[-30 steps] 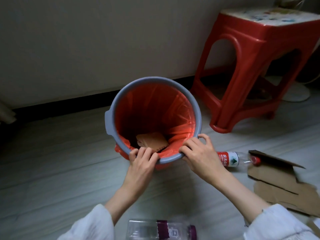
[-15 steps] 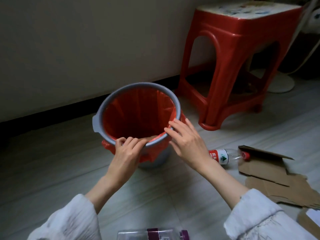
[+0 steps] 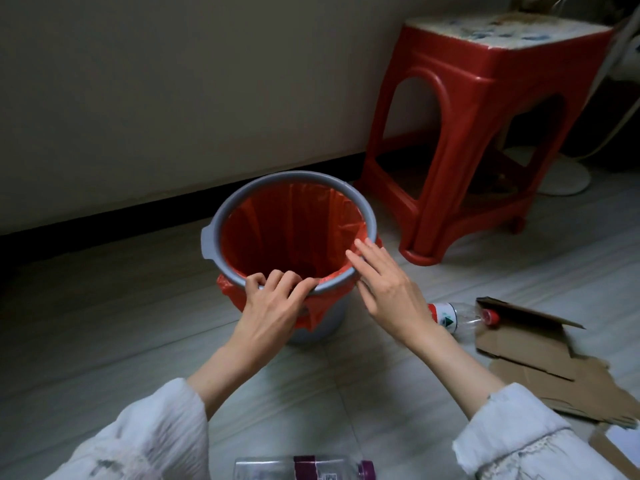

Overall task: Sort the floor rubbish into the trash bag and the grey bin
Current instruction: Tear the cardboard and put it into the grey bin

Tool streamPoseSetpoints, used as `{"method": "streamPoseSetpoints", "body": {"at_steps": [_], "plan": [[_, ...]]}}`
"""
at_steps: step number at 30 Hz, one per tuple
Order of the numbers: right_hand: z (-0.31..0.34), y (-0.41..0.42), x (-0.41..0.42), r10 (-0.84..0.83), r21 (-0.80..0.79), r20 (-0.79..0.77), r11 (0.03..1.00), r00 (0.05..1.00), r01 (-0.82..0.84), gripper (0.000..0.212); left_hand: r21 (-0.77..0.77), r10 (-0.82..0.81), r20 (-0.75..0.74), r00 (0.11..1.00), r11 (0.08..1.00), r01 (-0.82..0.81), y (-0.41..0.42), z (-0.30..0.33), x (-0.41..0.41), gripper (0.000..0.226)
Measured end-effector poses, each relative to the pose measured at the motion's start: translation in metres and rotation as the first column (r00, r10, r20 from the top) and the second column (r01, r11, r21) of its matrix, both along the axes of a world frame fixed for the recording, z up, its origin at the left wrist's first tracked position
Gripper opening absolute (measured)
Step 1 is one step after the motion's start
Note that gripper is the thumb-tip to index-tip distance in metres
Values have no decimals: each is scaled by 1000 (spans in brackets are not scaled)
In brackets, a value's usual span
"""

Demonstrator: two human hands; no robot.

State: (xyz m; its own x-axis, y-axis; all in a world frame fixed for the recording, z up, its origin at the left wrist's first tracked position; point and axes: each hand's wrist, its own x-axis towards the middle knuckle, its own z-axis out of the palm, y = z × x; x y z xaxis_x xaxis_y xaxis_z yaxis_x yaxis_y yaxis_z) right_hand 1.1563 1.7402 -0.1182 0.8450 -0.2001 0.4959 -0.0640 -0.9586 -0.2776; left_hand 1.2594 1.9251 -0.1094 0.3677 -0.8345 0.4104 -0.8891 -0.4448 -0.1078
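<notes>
With our left hand [image 3: 273, 299] gripping the round grey plastic bin's [image 3: 221, 223] rim, our flat, open right hand [image 3: 388, 289] should gently smooth the thin red plastic trash bag [image 3: 294, 233] down.

1. The grey bin [image 3: 313, 329] hides its own bottom; the red trash bag [image 3: 294, 233] drops into shadow, so any contents cannot be told.
2. The left hand [image 3: 273, 306] covers part of the near rim; its fingertips curl inside, out of sight.
3. The clear bottle with the purple label [image 3: 304, 467] is cut off by the lower edge.
4. The red-capped bottle [image 3: 457, 317] is partly behind the right hand [image 3: 388, 289]; its label print is too small to read.
5. The cardboard [image 3: 540, 358] and a box corner [image 3: 620, 445] run off the right edge.
6. The red stool [image 3: 467, 133] hides part of a white round base [image 3: 568, 174].
</notes>
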Motion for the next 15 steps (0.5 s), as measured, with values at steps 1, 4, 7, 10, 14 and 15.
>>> {"method": "streamPoseSetpoints", "body": {"at_steps": [1,4,7,10,14,15], "plan": [[-1,-2,-8,-33,32,4,999,999,33,48,-23,1,-1,1000,1000,-1,-4,0,-1,41],[-8,-12,-39,-150,91,0,985,989,150,52,-59,10,9,1000,998,-9,-24,6,-10,41],[-31,-30,-78,-336,93,-92,934,937,344,42,-45,28,27,999,999,-27,-50,7,-21,46],[-55,-51,-119,-484,110,-349,829,802,549,32,-64,95,28,995,994,-93,-74,-1,-36,48],[-93,-74,-164,-497,-32,-717,724,488,689,43,-61,125,36,992,991,-123,-87,-12,-44,59],[-105,-78,-171,-488,-45,-756,704,437,709,48,-65,124,48,991,991,-121,-86,-13,-43,62]]}}
